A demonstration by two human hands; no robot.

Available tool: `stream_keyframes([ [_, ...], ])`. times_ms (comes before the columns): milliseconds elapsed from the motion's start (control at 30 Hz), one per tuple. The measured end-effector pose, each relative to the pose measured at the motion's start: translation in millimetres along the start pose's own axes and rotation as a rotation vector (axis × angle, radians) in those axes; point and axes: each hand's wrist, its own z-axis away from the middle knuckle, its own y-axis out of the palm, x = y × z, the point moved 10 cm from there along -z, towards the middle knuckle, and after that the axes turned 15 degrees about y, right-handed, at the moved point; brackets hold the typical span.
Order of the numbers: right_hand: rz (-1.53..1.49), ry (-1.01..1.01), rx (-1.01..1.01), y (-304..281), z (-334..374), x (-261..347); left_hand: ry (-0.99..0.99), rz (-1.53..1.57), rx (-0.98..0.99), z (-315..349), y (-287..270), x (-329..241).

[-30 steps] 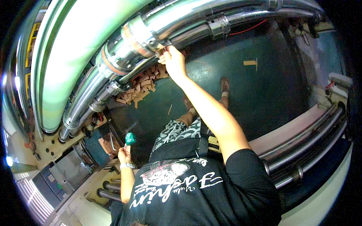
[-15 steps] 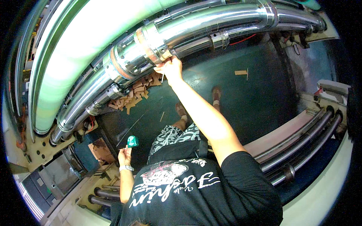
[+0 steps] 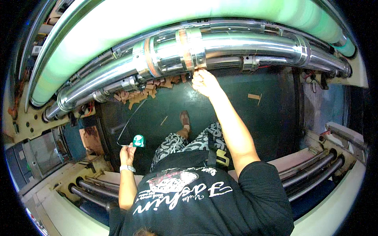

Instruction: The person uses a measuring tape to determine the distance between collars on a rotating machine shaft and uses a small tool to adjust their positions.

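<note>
My right hand (image 3: 204, 82) reaches up to the underside of a long shiny steel roller (image 3: 244, 43), right beside its copper-coloured band (image 3: 183, 47). Its fingers are curled against the metal, and I cannot tell if they pinch anything. My left hand (image 3: 127, 154), with a watch on the wrist, stays low by my hip and holds a small green round case (image 3: 138, 140). A thin dark line (image 3: 128, 122) curves from that case up toward the roller. My sandalled foot (image 3: 184, 118) stands on the dark green floor (image 3: 244, 114).
A big pale green roller (image 3: 157, 19) arches above the steel one. Brown cardboard scraps (image 3: 138, 94) lie under the rollers, and one more piece (image 3: 254, 96) lies at the right. More steel rollers (image 3: 315, 173) run behind me in the cream machine frame (image 3: 342, 185).
The view has swung so the rollers sit more level and centred. My right hand stays at the copper band, and my left hand still holds the green case low.
</note>
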Motion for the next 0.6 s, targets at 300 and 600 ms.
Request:
stream_keyframes([
  [300, 0.657, 0.256, -0.436, -11.0, 37.5, 40.1, 0.028, 0.008, 0.002, 23.6, 21.2, 2.5],
  [600, 1.112, 0.216, -0.596, 5.2, 50.2, 72.3, -0.020, 0.162, 0.025, 23.9, 66.0, 18.5],
])
